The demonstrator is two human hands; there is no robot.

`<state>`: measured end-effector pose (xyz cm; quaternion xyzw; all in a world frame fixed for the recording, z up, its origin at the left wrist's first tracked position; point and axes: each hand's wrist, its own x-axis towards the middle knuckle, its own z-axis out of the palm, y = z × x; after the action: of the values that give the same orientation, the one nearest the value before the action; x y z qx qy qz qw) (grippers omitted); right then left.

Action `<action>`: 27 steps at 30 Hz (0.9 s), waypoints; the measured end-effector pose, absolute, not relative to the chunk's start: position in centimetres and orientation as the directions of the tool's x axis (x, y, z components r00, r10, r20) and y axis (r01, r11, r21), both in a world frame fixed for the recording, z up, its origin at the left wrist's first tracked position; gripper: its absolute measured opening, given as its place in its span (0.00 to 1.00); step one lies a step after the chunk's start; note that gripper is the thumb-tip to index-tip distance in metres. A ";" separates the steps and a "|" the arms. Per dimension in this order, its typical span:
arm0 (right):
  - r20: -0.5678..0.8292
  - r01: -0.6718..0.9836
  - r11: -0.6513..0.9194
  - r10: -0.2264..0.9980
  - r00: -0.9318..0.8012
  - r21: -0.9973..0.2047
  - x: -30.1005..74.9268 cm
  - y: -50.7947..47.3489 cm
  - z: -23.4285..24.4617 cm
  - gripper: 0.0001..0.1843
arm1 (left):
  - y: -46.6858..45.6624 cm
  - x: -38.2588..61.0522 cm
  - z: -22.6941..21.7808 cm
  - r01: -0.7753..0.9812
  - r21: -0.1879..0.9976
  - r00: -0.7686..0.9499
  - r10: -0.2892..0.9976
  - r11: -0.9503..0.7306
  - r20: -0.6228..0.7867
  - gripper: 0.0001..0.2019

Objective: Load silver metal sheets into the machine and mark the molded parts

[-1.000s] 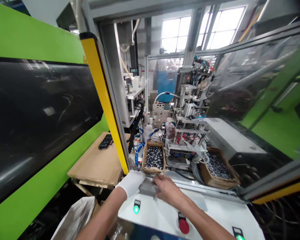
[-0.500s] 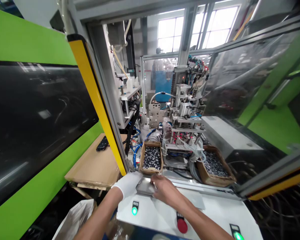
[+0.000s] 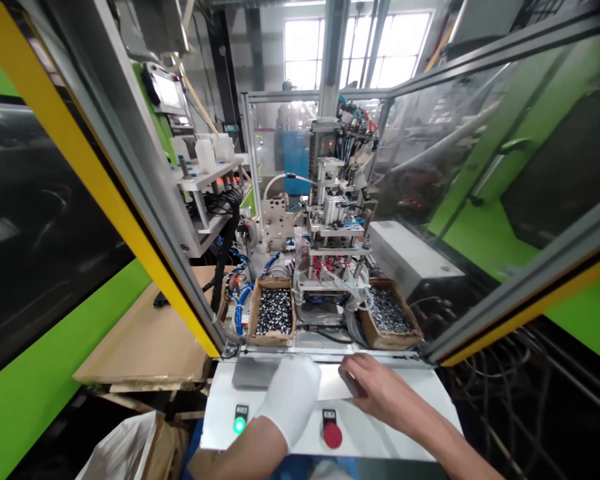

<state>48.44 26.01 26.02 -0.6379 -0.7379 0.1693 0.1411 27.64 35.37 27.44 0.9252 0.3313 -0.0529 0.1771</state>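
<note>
My left hand (image 3: 295,390), in a white glove, is over the white control panel (image 3: 280,437), its back towards me. Its fingers are hidden beyond the glove. A flat grey plate (image 3: 253,373) lies on the panel just left of it. My bare right hand (image 3: 380,389) has its fingers curled down at a paler plate (image 3: 331,385) between the hands. What the fingertips hold, if anything, is hidden under them. In front of the hands stands a cardboard box of small black and silver parts (image 3: 274,312); another box of grey ring-like parts (image 3: 390,310) stands to the right.
A fixture with cylinders and hoses (image 3: 335,220) rises behind the boxes. Near me on the panel are a lit green button (image 3: 239,425) and a red button (image 3: 333,435). Yellow-edged posts (image 3: 145,233) flank the opening. A cardboard-topped table (image 3: 150,340) stands left.
My view has swung left relative to the machine's opening. Both hands have moved right along the panel, from the left plate to the paler plate.
</note>
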 end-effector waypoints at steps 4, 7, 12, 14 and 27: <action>-0.085 0.909 0.029 0.994 -0.071 -0.416 51.1 23.6 23.3 0.19 | 33.9 30.7 25.4 0.581 0.328 0.811 0.561 -0.745 -0.162 0.21; -0.072 0.899 0.021 0.996 -0.058 -0.438 51.2 23.8 22.0 0.21 | 33.9 31.1 24.5 0.574 0.338 0.814 0.564 -0.746 -0.139 0.21; -0.021 0.888 0.072 0.996 -0.091 -0.454 51.1 25.2 21.8 0.20 | 34.5 31.1 23.2 0.597 0.334 0.792 0.601 -0.729 -0.105 0.19; -0.017 0.886 0.088 0.994 -0.107 -0.456 51.3 25.3 21.9 0.19 | 34.7 31.2 22.6 0.604 0.334 0.785 0.613 -0.723 -0.092 0.22; -0.062 0.887 0.090 0.989 -0.132 -0.454 53.7 26.4 18.7 0.26 | 33.8 31.1 19.2 0.701 0.325 0.659 0.751 -0.634 0.042 0.16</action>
<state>53.71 26.36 18.75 -0.6456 -0.7265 0.1955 0.1314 31.14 33.78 19.16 0.8998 0.4034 0.0866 0.1417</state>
